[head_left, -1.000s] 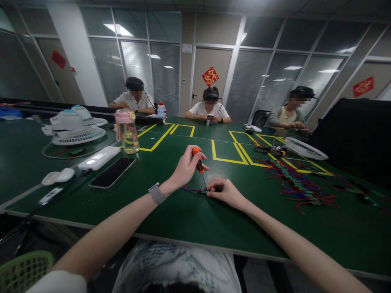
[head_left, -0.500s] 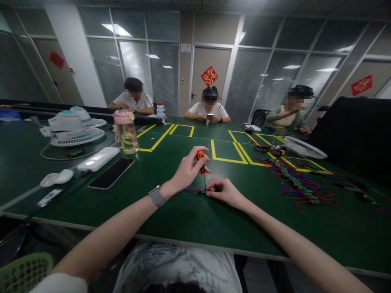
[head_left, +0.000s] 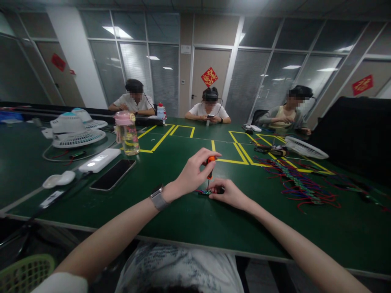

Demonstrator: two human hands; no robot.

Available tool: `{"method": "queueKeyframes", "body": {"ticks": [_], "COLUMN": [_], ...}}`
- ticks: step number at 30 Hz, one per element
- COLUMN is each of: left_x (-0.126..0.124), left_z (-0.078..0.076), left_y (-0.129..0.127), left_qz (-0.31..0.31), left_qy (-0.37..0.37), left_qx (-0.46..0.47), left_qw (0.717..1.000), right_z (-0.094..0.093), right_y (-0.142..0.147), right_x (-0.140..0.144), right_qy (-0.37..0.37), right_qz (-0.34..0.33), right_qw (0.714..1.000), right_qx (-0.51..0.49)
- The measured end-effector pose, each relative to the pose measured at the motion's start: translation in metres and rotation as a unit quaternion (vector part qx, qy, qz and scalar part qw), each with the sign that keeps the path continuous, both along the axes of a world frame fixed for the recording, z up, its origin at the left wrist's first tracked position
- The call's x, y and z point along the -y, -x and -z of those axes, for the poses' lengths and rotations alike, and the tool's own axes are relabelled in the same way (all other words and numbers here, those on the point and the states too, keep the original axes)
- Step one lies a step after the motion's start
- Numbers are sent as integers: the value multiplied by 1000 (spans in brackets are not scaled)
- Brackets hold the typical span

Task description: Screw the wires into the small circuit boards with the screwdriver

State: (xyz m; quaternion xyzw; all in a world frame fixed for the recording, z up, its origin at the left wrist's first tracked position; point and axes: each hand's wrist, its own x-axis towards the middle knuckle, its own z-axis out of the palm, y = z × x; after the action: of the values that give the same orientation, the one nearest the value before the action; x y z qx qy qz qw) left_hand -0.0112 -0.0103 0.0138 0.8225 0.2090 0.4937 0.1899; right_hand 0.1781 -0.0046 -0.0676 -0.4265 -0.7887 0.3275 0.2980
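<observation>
On the green table point(head_left: 189, 219), well inside its near edge, the left hand point(head_left: 195, 173) grips a screwdriver point(head_left: 209, 167) upright; the right hand point(head_left: 230, 193) pins a small board point(head_left: 203, 192) flat.

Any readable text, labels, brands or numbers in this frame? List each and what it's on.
None can be read.
Red diamond sign on the door: gold character, too blurred.
Red sign on the right glass wall: gold marks, illegible.
Red sign on the left wall: no legible text.
White plate beside the door: too small.
White power bank: no readable marking.
Screwdriver in the left hand: no visible label.
</observation>
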Motion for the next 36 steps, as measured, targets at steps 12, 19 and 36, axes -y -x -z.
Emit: {"method": "queueKeyframes", "body": {"ticks": [12,19,36], "left_x": [-15,-18,-7], "left_z": [-4,4,10], "left_y": [-10,-3,-3], "left_qz": [-22,-21,-90], "left_qy": [5,96,-6], "left_qx": [20,86,44], "left_qw": [1000,991,995], "right_z": [7,8,7], "right_y": [4,6,4], "right_x": [0,0,0], "right_qy": [-64,-62,-56], "right_qz": [18,25,10], "right_qw": [998,998,998], "right_qx": [0,5,-1]}}
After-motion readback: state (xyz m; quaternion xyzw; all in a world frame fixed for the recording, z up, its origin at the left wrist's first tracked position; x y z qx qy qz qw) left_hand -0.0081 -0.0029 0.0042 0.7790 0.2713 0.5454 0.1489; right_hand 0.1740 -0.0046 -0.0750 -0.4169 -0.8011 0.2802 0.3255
